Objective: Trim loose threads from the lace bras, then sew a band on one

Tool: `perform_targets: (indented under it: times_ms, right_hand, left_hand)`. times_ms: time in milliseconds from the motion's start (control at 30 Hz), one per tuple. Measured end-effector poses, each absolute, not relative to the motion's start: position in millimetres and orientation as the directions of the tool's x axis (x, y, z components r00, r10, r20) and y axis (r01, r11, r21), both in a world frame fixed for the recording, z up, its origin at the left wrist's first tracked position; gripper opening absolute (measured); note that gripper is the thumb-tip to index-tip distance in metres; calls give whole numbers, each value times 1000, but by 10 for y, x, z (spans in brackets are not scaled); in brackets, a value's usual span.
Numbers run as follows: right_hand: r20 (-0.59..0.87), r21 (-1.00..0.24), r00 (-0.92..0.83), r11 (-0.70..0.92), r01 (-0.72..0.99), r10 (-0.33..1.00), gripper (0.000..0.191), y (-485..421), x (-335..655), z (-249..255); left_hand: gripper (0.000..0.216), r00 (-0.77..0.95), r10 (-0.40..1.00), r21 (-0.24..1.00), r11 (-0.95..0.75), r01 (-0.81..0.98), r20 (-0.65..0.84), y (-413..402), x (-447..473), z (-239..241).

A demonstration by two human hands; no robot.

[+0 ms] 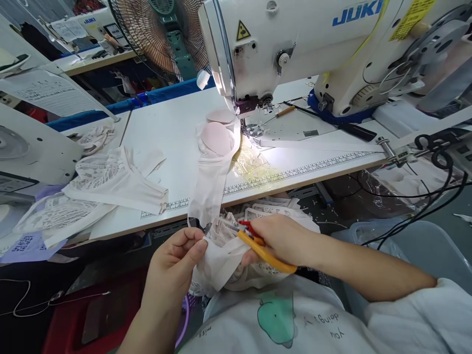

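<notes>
My left hand (176, 269) pinches a piece of white fabric (216, 263) in front of my chest, below the table edge. My right hand (280, 239) is closed on yellow thread snips (266, 254) with a red part, their blades pointing left at the fabric. A pale strip of the garment (211, 182) runs from my hands up over the table edge to pink bra cups (217, 137) lying under the needle of the white sewing machine (295, 44).
Several white lace garment pieces (110, 179) are piled on the left of the white table (173, 123). More lace lies in my lap (265, 206). A fan (158, 34) stands behind. Black cables (438, 187) hang at the right. A ruler strip (302, 172) lines the table edge.
</notes>
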State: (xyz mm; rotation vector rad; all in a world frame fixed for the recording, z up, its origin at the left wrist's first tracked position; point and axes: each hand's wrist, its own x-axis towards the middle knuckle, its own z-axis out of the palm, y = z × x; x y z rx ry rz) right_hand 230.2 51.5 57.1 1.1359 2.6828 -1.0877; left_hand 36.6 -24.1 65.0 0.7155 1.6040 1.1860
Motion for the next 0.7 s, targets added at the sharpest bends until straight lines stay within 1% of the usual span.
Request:
perform_targets:
  times_ms: [67, 100, 167, 233, 267, 333, 400, 500, 567, 633, 700]
  right_hand:
    - [-214, -696, -690, 388, 605, 691, 36, 596, 2345, 589]
    - [-163, -763, -667, 336, 552, 727, 37, 631, 2359, 604]
    - [-44, -888, -623, 255, 383, 781, 37, 680, 2363, 647]
    - [26, -962, -618, 188, 200, 786, 33, 697, 2335, 699]
    - [25, -981, -636, 140, 131, 772, 30, 695, 2311, 722]
    - [-19, -998, -697, 27, 55, 717, 28, 678, 2254, 753]
    - [-77, -997, -747, -46, 62, 660, 27, 655, 2198, 756]
    - [-133, -991, -778, -60, 123, 613, 24, 633, 2145, 729]
    - [-133, -988, -777, -17, 155, 615, 21, 630, 2150, 722]
    - [-89, -973, -749, 103, 206, 657, 19, 634, 2201, 741]
    - [-11, -937, -694, 235, 259, 720, 17, 644, 2304, 774]
  left_hand:
    - [24, -342, 872, 935, 348, -68, -349, -255, 388, 658]
    - [23, -342, 875, 937, 343, -63, -343, -259, 408, 670]
    - [23, -335, 885, 943, 329, -42, -324, -262, 465, 712]
    - [24, -318, 899, 949, 316, -3, -301, -258, 537, 771]
    - [26, -307, 906, 950, 311, 18, -291, -254, 573, 801]
    - [29, -282, 918, 952, 304, 46, -280, -242, 634, 850]
    - [27, -260, 926, 954, 295, 45, -274, -222, 670, 874]
    - [25, -189, 945, 960, 277, 36, -265, -172, 675, 853]
    - [25, -90, 963, 964, 260, 58, -254, -133, 651, 805]
    - [21, 2, 978, 965, 207, 161, -211, -103, 607, 737]
    - [17, 59, 992, 924, 78, 375, -108, -92, 538, 656]
